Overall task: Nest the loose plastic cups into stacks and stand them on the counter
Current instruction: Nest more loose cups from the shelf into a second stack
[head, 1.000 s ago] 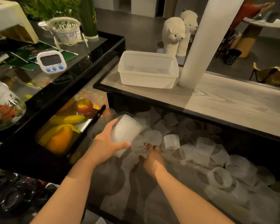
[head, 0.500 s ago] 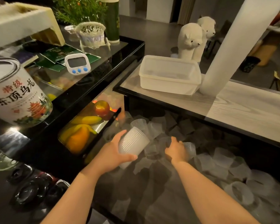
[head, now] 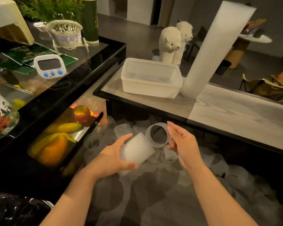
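Observation:
My left hand (head: pixel 112 158) grips a short stack of ribbed translucent plastic cups (head: pixel 136 151), held on its side with the mouth pointing up and right. My right hand (head: pixel 184 144) holds a single ribbed cup (head: pixel 157 134) by its rim and side, its open mouth facing me, just above and to the right of the stack's mouth. The two do not touch. Several loose cups (head: pixel 122 130) lie scattered in the dark lower well (head: pixel 162 201) under and around both hands. The pale wood-grain counter (head: pixel 227 111) runs above the well at the right.
A white plastic tub (head: pixel 151 79) and a tall white foam roll (head: pixel 214 51) stand on the counter. A black glass display case (head: pixel 82 74) at the left holds a timer (head: pixel 50 66), a lace basket (head: pixel 65 34) and fruit (head: pixel 81 113) below. Two plush alpacas (head: pixel 170 43) stand behind.
My right hand has lifted a single cup out of the pile and brought it up beside the stack. My left hand has tilted the stack toward it.

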A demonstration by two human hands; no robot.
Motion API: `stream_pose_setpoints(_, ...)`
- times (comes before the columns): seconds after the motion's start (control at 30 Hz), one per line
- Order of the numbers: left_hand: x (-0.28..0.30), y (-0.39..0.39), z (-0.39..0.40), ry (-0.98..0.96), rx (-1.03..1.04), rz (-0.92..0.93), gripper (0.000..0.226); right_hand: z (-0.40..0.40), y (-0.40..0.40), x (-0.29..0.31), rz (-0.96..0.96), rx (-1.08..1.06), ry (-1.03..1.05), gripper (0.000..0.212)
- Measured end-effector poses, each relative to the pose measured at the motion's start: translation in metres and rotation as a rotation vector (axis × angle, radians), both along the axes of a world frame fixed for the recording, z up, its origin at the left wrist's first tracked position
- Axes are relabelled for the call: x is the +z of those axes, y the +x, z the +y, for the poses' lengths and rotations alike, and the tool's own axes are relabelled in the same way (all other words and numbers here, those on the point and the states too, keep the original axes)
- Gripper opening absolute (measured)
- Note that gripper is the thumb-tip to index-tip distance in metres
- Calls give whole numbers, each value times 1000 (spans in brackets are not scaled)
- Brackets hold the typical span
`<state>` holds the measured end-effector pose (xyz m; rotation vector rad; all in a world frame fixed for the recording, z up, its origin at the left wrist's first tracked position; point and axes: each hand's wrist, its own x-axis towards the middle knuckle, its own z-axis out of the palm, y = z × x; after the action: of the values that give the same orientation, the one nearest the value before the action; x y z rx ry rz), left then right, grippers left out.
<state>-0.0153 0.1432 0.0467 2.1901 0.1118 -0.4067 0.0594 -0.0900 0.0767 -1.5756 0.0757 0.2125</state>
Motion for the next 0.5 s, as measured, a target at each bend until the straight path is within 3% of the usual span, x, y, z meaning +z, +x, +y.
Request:
stream_pose_setpoints(0.1, 3, 2, -2, -39, -19, -45, 100, -8, -7, 10, -8, 28, 7, 33)
stream_pose_setpoints(0.3, 11, 6, -8, -24, -98, -104, 101, -12, -19, 19, -147, 56, -273, 36)
stream_pose_setpoints(0.5, 8, 8, -13, 36, -82, -158, 106, 2, -33, 16, -192, 158, -288, 32)
